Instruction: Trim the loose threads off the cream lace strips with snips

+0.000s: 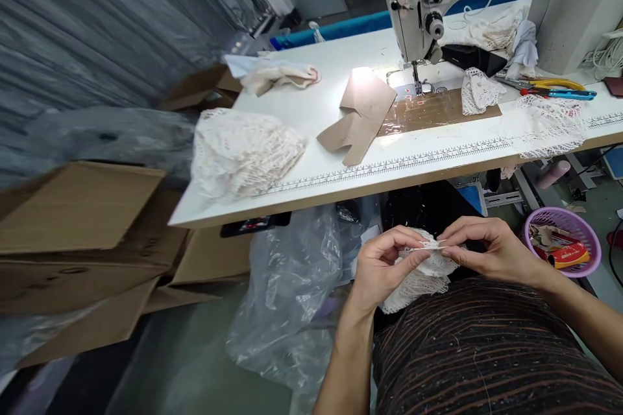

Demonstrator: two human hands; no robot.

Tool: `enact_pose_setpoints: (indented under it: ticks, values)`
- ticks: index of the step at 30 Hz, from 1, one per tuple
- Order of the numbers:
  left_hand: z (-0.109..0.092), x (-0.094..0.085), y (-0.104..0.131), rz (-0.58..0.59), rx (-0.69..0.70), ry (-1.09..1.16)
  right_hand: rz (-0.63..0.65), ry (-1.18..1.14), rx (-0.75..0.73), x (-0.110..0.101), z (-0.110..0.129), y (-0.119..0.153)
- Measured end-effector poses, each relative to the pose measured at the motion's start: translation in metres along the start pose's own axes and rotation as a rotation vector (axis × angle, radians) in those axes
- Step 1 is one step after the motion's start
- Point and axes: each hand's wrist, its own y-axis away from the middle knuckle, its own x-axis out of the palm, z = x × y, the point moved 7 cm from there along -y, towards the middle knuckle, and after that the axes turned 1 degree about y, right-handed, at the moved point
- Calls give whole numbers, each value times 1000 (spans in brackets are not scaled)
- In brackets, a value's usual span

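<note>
A piece of white lace fabric (417, 288) hangs over my lap, below the table edge. My left hand (387, 262) pinches its upper edge between thumb and fingers. Close beside it, my right hand (479, 246) pinches the same edge, and a thin strip of the edge runs between the two sets of fingertips. The rest of the lace drapes down below my hands onto the dark striped clothing.
On the white sewing table (311, 142) are a lace pile (243, 152), a brown paper pattern (363, 120), scissors and scraps, under the sewing machine (402, 6). Cardboard boxes (78, 207) stand left, plastic bags (292, 292) hang below, and a purple basket (591, 240) sits right.
</note>
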Motion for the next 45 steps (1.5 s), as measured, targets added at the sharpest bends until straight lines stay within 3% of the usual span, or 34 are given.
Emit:
enact_pose_setpoints:
  ticks: [5, 9, 19, 33, 45]
  values:
    - [0, 0, 2, -60, 12, -41, -75, 48, -40, 0, 4, 2]
    - [3, -2, 5, -129, 5, -28, -113, 14, 13, 1, -3, 4]
    - [11, -3, 8, -129, -54, -33, -60, 5, 158, 5, -17, 8]
    - [16, -5, 6, -158, -130, -1, -74, 1, 147, 5, -22, 5]
    - [36, -19, 3, -264, -224, 103, -128, -194, 287, 2, -54, 12]
